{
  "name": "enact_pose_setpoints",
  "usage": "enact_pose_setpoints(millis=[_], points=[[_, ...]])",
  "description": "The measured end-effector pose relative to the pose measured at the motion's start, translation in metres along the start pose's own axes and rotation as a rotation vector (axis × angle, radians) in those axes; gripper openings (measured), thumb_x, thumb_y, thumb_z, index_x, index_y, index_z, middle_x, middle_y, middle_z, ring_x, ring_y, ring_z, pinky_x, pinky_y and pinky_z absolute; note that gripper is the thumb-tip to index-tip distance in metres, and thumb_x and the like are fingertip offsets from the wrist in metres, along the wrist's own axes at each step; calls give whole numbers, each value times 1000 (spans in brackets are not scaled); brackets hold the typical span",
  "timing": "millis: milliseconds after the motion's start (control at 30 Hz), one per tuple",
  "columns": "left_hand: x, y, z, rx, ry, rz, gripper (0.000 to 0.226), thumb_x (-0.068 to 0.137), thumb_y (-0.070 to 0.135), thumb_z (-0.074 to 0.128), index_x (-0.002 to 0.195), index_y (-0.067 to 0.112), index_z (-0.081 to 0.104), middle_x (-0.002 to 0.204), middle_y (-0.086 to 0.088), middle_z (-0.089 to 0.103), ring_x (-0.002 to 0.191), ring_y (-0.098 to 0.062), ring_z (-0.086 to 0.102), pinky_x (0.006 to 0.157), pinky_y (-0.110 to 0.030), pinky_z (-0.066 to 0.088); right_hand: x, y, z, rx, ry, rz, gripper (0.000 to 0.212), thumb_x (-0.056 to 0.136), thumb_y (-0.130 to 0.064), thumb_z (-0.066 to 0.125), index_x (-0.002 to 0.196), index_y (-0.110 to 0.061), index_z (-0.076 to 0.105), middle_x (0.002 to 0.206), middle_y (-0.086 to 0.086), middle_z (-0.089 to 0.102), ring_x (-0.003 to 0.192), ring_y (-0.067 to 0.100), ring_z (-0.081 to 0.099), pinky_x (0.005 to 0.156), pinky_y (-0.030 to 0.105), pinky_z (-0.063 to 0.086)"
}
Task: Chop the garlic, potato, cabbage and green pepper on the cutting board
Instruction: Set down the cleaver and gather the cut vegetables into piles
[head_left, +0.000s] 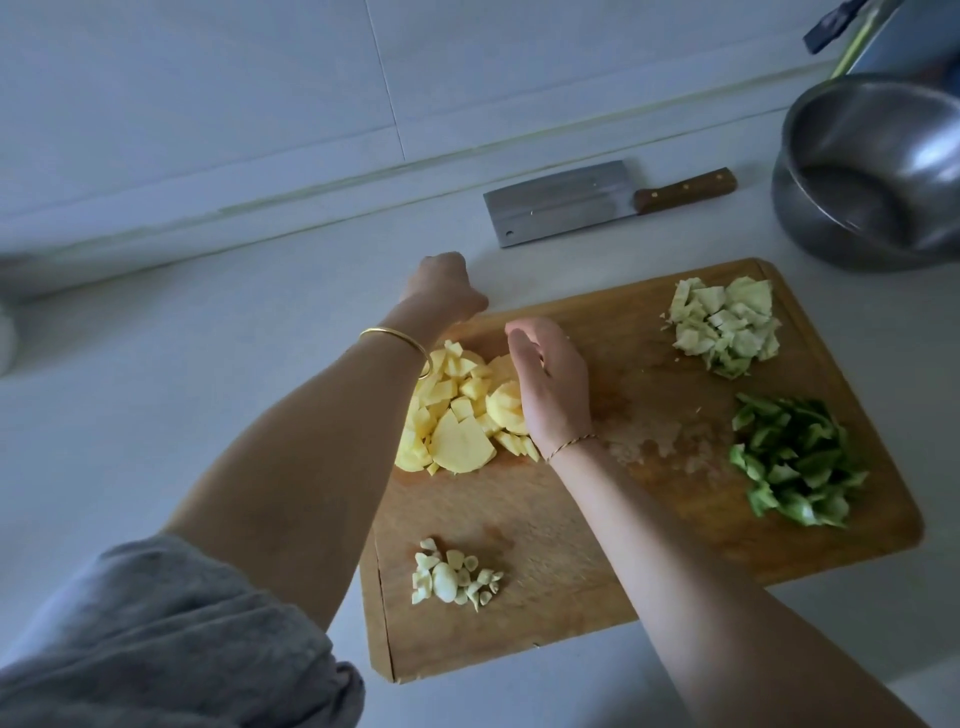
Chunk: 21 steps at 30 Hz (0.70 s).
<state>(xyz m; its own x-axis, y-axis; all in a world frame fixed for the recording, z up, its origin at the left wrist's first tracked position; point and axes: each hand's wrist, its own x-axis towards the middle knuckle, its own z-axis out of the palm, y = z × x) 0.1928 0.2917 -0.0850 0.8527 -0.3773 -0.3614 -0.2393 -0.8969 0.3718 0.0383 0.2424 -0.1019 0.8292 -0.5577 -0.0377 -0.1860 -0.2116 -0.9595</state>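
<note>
Step in hand: potato, late stage, apparently tidying or gathering the pile rather than cutting.

Right grip (553, 384): cupped, fingers loosely bent, its outer edge against the potato (457, 415); it holds nothing that shows. The potato pile lies directly to its left on the cutting board (597, 545), between the two forearms. Most of it is cut into chunks, with a few broad slices uncut at the near side.

Left grip (447, 286): fingers curled, seen from the back, at the board's far left corner. Whether it clasps the board edge or anything else cannot be told.

Other task items: garlic (454, 574) in a small chopped heap nearer the person than the right grip. Cabbage (727, 327) and green pepper (795, 462) in cut heaps well to the right of it. All four are on the board.

Cleaver (587, 202): flat on the desk (208, 364), beyond both grips, unheld. A steel bowl (872, 171) stands far right.

Assessment: the task is nearly done. If the broad slices need cutting, the right grip must reach forward for the cleaver handle while the left steadies the slices, fingertips tucked clear of the blade.
</note>
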Motion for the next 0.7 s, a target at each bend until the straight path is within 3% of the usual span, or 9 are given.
enact_pose_setpoints(millis=[133, 467, 600, 700], points=[[-6, -7, -1, -115, 42, -2, 18, 82, 14, 62, 98, 7, 60, 99, -10, 61, 83, -24, 56, 69, -30, 49, -1, -3, 1, 10, 0, 19, 39, 88, -37, 42, 110, -11, 61, 106, -3, 61, 106, 14, 55, 89, 30, 45], [-7, -20, -8, -106, 26, 35, 19, 87, 14, 59, 102, 6, 66, 97, -5, 61, 86, -17, 53, 71, -28, 45, 0, -7, -1, 45, -18, 35, 38, 88, -38, 42, 111, -13, 59, 104, -7, 58, 102, 9, 54, 84, 23, 44], [-8, -32, -12, -314, -6, -18, 13, 88, 18, 63, 96, 8, 63, 82, -5, 65, 75, -18, 62, 79, -33, 54, 3, -6, -2, 34, -23, 16, 39, 88, -38, 41, 110, -11, 60, 99, -11, 57, 95, 2, 54, 79, 14, 41], [-21, -37, -20, -499, 8, -51, 13, 88, 18, 64, 93, 6, 63, 82, -8, 65, 69, -14, 60, 78, -31, 56, 2, -5, -2, 31, -9, 13, 42, 88, -38, 41, 111, -9, 60, 102, -6, 60, 96, 5, 55, 78, 12, 41]])
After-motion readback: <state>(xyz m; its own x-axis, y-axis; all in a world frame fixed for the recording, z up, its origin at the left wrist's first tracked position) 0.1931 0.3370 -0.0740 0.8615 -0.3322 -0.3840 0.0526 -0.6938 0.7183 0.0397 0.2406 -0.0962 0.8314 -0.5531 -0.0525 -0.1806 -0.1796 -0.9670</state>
